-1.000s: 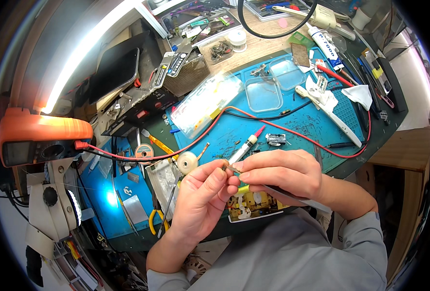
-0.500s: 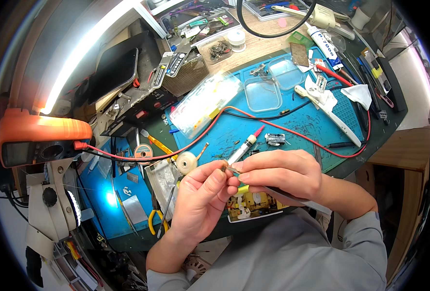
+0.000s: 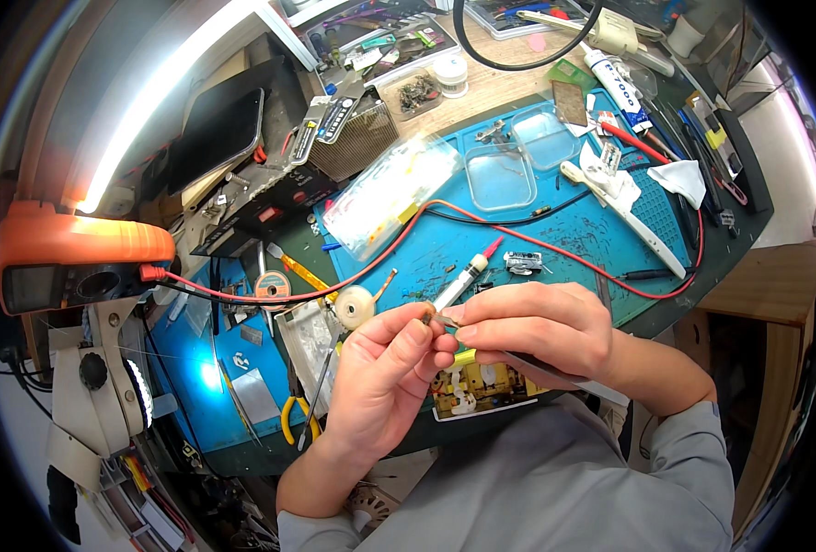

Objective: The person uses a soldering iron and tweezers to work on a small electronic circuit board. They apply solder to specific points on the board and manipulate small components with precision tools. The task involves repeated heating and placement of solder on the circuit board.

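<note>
Between the thumb and fingers of my left hand (image 3: 380,373) is pinched a tiny brownish part (image 3: 429,314), mostly covered by the fingertips. My right hand (image 3: 548,320) grips a slim grey metal tool (image 3: 546,365); its narrow tip meets the small part, and its shaft runs back under the palm. The tool's exact kind is hidden by the fingers. Just beyond the fingertips lies a white syringe (image 3: 459,283) with a pink tip. Below my hands, near the bench edge, sits an opened device with a yellowish circuit board (image 3: 495,391).
A blue work mat (image 3: 380,294) covers the bench. An orange multimeter (image 3: 86,253) stands left, with red and black leads (image 3: 537,241) crossing the mat. Around lie a clear parts box (image 3: 390,198), a white tape roll (image 3: 355,308), yellow-handled pliers (image 3: 288,421) and a white-handled tool (image 3: 629,225).
Both hands stay nearly in place. The fingers of my right hand and the tool tip have shifted slightly against the small part.
</note>
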Demonstrator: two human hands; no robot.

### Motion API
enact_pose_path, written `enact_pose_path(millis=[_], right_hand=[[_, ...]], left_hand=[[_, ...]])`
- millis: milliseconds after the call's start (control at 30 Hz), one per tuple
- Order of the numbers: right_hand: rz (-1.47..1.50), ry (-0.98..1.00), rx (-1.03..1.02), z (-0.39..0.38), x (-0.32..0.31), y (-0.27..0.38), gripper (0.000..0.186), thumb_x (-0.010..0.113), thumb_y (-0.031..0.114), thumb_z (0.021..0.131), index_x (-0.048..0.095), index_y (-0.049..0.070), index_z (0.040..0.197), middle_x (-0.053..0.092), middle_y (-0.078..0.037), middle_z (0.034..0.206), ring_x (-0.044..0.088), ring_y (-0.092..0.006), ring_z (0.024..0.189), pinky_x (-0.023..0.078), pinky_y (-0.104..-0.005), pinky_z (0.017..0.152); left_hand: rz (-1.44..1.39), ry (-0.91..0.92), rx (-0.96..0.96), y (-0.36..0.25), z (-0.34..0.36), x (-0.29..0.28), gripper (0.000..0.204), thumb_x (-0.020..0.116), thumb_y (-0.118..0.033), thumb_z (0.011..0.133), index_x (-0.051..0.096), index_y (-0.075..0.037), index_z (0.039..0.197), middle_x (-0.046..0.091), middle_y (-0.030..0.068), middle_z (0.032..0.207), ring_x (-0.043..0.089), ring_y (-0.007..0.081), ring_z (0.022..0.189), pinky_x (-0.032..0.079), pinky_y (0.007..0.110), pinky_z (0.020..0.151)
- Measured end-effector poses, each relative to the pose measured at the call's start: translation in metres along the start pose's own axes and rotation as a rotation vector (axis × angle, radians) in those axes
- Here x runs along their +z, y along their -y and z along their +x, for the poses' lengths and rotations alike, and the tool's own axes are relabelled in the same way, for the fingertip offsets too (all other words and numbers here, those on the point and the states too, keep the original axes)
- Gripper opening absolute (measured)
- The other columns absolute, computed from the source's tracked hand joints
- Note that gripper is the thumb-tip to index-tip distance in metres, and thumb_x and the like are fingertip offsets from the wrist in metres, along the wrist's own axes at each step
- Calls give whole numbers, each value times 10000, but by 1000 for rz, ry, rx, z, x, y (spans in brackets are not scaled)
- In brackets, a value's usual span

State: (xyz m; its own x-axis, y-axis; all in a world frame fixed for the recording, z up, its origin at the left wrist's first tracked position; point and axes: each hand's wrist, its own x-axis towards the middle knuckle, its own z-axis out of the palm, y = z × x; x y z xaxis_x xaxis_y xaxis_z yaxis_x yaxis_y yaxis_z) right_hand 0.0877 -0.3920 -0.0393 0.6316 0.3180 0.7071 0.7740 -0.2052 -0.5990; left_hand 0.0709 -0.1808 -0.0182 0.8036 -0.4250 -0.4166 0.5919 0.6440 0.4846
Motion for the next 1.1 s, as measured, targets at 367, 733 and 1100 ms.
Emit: enact_pose_path(millis=[367,733,1100], right_hand=[[23,59,27,-1,-2,1,206,714,28,840,682,11,1042,699,-155,1053,729,-261,877,617,-335,711],[26,2,-2,0,0,0,203,739,76,807,691,10,993,692,-130,1042,709,-222,817,591,-295,668],[43,-8,16,1,-2,3,208,759,81,821,670,-4,989,692,-124,1020,704,-218,799,591,-296,660]], left_hand=[[23,-14,15,0,0,0,211,599,-89,983,611,11,1168,681,98,1033,679,148,917,580,252,807],[35,7,23,0,0,-2,228,608,-92,980,630,25,1175,694,118,1033,669,169,927,549,273,826],[82,1,52,2,1,1,215,612,-86,976,634,32,1155,688,117,1031,666,173,933,545,280,831]])
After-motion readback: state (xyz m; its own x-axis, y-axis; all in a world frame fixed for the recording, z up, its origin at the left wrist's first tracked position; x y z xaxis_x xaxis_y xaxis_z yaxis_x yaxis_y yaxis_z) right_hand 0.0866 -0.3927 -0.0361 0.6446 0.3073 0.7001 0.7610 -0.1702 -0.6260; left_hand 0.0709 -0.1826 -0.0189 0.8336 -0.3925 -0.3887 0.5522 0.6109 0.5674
